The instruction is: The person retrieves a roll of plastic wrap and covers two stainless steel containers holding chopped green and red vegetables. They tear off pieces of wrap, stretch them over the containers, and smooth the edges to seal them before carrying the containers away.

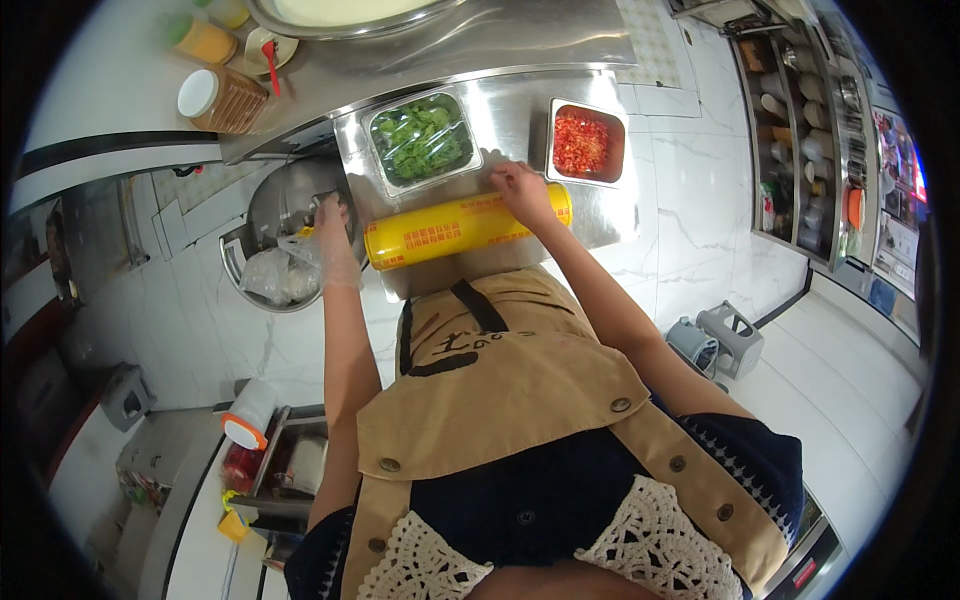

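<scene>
A yellow roll of cling film [442,231] with red writing lies across the near part of the steel counter [510,112]. My right hand [519,191] is over its right part, fingers bent; whether they pinch film cannot be told. My left hand [330,217], in a clear plastic glove, is left of the roll, above a round steel bin; its fingers are curled, and what they hold is unclear. Behind the roll stands a steel pan of chopped green herbs [420,141], with clear film over it. To the right is a smaller steel pan of chopped red chili [581,144], its top apparently uncovered.
The round steel bin [232,262] holds crumpled clear plastic [277,276]. On the higher counter are a large steel bowl [330,31], a white-lidded jar [225,101] and a small dish with a red spoon [271,67]. Shelves of dishes [795,135] stand at the right.
</scene>
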`<state>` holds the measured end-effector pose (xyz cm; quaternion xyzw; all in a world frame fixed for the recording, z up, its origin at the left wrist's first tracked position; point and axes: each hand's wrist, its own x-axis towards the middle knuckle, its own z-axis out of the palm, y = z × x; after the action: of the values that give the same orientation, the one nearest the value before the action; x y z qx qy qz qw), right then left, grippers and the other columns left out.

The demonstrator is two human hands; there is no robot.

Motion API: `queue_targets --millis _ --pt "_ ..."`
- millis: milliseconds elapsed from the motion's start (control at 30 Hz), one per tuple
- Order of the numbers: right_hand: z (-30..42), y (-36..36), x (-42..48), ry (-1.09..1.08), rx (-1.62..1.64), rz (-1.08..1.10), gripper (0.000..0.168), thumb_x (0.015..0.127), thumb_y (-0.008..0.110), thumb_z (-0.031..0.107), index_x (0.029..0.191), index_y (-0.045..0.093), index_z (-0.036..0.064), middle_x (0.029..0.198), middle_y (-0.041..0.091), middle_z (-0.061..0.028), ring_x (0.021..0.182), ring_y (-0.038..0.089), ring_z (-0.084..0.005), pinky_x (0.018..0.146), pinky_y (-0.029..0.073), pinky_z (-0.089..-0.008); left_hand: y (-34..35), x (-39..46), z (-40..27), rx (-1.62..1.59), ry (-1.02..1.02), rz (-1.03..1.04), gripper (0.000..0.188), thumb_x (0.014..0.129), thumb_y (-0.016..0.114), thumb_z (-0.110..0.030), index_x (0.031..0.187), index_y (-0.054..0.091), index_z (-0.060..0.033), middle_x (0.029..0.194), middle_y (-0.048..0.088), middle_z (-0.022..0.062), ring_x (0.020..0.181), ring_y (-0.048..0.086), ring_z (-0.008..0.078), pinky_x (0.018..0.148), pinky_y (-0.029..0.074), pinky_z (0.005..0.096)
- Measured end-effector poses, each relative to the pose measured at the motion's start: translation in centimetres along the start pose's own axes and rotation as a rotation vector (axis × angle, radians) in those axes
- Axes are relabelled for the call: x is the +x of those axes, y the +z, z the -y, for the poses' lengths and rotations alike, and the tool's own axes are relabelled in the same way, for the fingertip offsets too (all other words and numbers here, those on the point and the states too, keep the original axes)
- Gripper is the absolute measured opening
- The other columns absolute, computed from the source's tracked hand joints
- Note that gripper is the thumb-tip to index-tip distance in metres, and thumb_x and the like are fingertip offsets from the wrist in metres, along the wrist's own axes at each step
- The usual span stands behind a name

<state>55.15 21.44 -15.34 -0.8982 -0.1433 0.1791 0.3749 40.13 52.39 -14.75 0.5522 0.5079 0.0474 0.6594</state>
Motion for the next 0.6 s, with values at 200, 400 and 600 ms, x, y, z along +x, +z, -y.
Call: queue_targets --millis 200,400,600 --pt "-0.5 -3.4 -7.6 -0.269 -0.337 -0.157 0.034 0.086 0.067 0.022 0.117 0.062 0.009 0.123 0.060 -0.0104 0.118 0.052 -0.0304 0.095 0.041 -0.0429 -1.5 -7.0 3.0 0.084 -0.058 0.190 0.056 0.096 0.058 -0.045 0.125 0.056 0.0027 0.118 0.061 0.0095 0.109 0.055 0.0171 0.096 0.040 0.0296" --pt "-1.1 -3.7 -11.7 -0.006 -0.375 -0.465 0.039 0.088 0.068 0.026 0.121 0.059 0.007 0.122 0.060 -0.0132 0.116 0.055 -0.0291 0.095 0.042 -0.0400 -1.2 -10.6 3.0 -0.045 0.018 0.339 0.054 0.097 0.057 -0.042 0.124 0.057 0.0044 0.115 0.063 0.0098 0.105 0.057 0.0160 0.096 0.041 0.0292" --pt "-7.5 -3.9 -12.4 0.349 0.407 -0.213 0.046 0.084 0.073 0.035 0.112 0.063 0.000 0.100 0.070 -0.0180 0.094 0.068 -0.0248 0.077 0.052 -0.0396 -2.6 -10.9 2.6 0.086 0.287 0.594 0.048 0.099 0.052 -0.037 0.126 0.057 0.0019 0.120 0.061 0.0104 0.109 0.056 0.0170 0.097 0.042 0.0309"
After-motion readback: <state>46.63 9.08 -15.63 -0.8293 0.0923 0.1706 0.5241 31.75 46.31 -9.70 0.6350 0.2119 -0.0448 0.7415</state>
